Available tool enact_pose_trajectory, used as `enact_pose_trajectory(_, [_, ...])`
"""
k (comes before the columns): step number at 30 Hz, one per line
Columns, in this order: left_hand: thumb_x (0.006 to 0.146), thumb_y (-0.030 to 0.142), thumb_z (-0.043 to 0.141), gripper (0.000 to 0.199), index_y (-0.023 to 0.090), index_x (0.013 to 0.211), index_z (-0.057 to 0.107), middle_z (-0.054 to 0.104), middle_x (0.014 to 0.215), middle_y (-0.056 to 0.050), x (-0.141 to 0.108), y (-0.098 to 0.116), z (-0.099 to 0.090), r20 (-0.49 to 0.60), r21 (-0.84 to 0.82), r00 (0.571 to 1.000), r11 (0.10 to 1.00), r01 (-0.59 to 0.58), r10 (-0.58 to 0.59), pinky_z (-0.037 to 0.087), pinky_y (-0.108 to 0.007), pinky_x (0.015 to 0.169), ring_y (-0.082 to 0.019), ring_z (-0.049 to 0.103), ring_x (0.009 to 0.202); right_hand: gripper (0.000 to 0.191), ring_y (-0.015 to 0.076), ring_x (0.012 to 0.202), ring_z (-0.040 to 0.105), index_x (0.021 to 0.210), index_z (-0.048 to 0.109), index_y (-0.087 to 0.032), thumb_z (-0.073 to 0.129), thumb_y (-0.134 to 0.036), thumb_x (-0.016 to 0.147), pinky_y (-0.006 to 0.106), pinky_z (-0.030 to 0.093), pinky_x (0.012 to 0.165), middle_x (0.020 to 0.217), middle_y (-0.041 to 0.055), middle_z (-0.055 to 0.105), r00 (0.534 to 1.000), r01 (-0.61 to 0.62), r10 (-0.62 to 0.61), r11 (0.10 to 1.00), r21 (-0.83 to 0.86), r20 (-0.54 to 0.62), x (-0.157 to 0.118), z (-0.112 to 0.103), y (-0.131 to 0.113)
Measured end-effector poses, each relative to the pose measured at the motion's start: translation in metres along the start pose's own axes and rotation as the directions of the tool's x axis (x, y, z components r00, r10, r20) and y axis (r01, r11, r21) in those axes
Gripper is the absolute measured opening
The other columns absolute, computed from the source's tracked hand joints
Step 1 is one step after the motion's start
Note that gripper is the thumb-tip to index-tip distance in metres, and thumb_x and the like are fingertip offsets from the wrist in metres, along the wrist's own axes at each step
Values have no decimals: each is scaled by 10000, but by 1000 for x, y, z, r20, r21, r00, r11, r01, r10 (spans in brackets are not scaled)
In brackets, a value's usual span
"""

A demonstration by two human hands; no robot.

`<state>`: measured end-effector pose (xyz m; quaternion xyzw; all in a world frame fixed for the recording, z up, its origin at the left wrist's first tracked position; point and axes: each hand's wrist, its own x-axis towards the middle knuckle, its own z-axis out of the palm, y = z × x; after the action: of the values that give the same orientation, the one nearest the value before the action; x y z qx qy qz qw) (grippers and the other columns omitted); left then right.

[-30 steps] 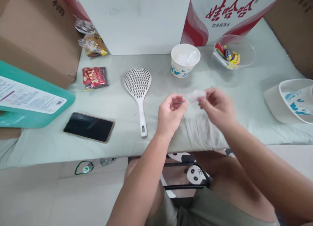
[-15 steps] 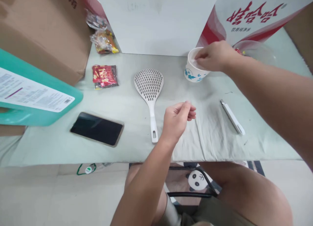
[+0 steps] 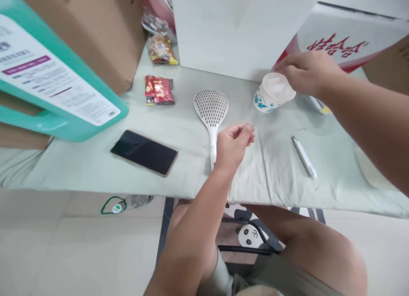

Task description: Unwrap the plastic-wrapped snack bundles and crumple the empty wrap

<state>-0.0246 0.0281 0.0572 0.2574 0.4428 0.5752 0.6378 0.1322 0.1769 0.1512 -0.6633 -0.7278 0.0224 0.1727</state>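
A white paper cup (image 3: 271,96) with blue leaf prints leans toward the right near the back of the table. My right hand (image 3: 303,72) is closed at its far rim, with the fingertips partly hidden. Something whitish shows inside the cup. My left hand (image 3: 234,142) is held in front of the cup with fingers curled and thumb pressed to them; nothing shows in it. Beside that hand lies a light grey skimmer (image 3: 211,108), its handle end partly covered by my wrist. A white utility knife (image 3: 304,157) rests below my right forearm.
A phone (image 3: 144,152), red snack packets (image 3: 159,90) and wrapped snacks (image 3: 161,49) lie to the left. A green jug (image 3: 108,97) stands at the left edge. A white box (image 3: 220,36) and a printed carton (image 3: 343,42) line the back. A pale rounded object (image 3: 372,172) sits at right.
My right hand has come out of the cup's mouth to its far rim, and the cup now leans more to the right. My left hand keeps its curl. The view has shifted.
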Motion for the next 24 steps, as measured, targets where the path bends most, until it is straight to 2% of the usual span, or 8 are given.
enact_pose_trajectory(4, [842,193,787,106,176,795,693,673,704,36,0,11,-19,-130,-50,986,993,-108,101,519,-217,705,-76,639,674,292,187,994,709,1118,812,-161,596,-142,923,394,475,898,919,70,790,980,104,-83,989,-109,179,-18,18,-46])
enact_pose_trajectory(7, [961,247,662,106,175,883,662,705,786,7,-1,26,-34,-235,-173,972,983,-58,16,517,-218,692,-89,679,706,266,206,951,708,1133,791,-187,637,-170,917,391,491,870,968,70,789,926,291,-267,955,-57,267,-23,50,-79])
enact_pose_trajectory(9, [1031,215,524,162,170,919,632,725,856,-22,-1,37,-44,-292,-301,954,953,-30,-62,530,-222,716,-93,702,745,255,222,944,703,1111,781,-217,665,-171,889,389,512,866,1051,74,785,862,442,-441,895,54,249,-23,75,-98])
enact_pose_trajectory(12, [968,27,453,209,170,914,596,708,947,-34,1,48,-57,-418,-438,901,895,-86,-117,541,-222,833,-94,723,883,306,230,937,697,1146,746,-258,690,-201,851,383,535,867,1159,65,755,783,567,-593,805,176,187,-21,109,-131])
enact_pose_trajectory(16, [885,50,492,175,183,909,605,685,1149,-59,3,55,-68,-558,-473,819,862,-181,-134,512,-277,1007,-168,683,1209,612,276,1045,691,1429,586,-288,696,-263,828,412,551,886,1444,100,601,790,525,-562,827,202,245,-17,138,-182])
enact_pose_trajectory(19, [895,106,479,183,193,961,625,673,1274,-66,3,59,-73,-528,-524,833,835,-170,-162,462,-326,1115,-191,632,1319,814,334,1213,641,1549,457,-329,748,-296,789,439,546,954,1633,109,401,785,498,-533,846,190,316,-12,152,-214])
enact_pose_trajectory(22, [888,129,478,181,205,965,622,677,1297,-54,3,60,-76,-471,-558,864,819,-135,-179,417,-346,1168,-197,600,1368,790,371,1337,563,1543,466,-349,739,-274,806,491,500,1058,1698,83,282,739,540,-552,828,150,387,-9,164,-232])
enact_pose_trajectory(24, [884,142,480,163,210,951,613,673,1308,-44,4,61,-78,-462,-558,870,819,-134,-173,408,-346,1171,-199,585,1382,741,353,1322,574,1527,486,-354,703,-215,832,513,483,1076,1716,70,236,710,559,-550,820,123,441,-9,168,-236])
